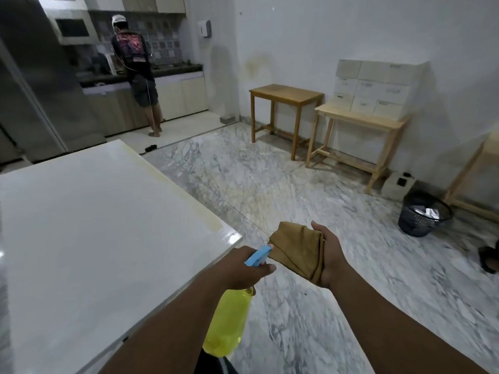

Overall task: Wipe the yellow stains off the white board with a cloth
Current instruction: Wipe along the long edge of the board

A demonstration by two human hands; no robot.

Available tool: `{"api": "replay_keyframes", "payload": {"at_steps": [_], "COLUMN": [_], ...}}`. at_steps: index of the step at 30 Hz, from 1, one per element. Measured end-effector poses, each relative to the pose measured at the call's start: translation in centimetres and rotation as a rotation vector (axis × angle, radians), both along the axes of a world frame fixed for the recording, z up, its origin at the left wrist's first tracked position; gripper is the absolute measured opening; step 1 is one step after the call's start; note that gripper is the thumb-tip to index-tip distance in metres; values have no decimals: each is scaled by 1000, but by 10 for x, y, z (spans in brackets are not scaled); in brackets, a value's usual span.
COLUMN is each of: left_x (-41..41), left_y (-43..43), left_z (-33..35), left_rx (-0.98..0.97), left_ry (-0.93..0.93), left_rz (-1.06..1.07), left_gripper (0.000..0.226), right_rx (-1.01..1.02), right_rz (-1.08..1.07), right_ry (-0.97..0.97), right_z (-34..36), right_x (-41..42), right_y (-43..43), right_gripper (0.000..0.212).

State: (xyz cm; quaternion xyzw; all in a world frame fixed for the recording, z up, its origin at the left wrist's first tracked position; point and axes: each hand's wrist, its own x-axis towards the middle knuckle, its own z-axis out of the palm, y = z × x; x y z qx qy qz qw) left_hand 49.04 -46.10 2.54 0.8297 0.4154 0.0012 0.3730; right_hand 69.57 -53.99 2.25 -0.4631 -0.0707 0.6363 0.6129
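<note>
Now: left hand [240, 268] curls round spray bottle [229, 319]; right hand [330, 255] clamps folded cloth [297, 249]. Dampen cloth (lightly), then rub yellow stains [183, 190] along right edge of white board [94, 225].

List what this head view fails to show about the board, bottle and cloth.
Head view only:
- white board: left and near sides cut by the frame edge, stains there unknown.
- spray bottle: trigger and neck covered by the left hand.
- cloth: underside hidden against the right hand.
- boxes: labels too small to read.
</note>
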Motion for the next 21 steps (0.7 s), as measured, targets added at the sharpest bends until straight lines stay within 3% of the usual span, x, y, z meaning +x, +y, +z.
{"api": "replay_keyframes", "payload": {"at_steps": [4, 9, 21], "left_x": [37, 99, 172], "left_y": [32, 96, 304], "left_z": [1, -8, 8], "left_rx": [-16, -67, -26], "left_ry": [14, 31, 1], "left_rz": [-28, -15, 210], "left_gripper": [53, 37, 38], "right_rx": [-20, -53, -33], "right_rz": [72, 108, 163], "right_ry": [5, -49, -92], "right_z": [-3, -6, 3], "right_x": [29, 89, 204], "right_y": [35, 109, 326], "right_gripper": [64, 63, 57]}}
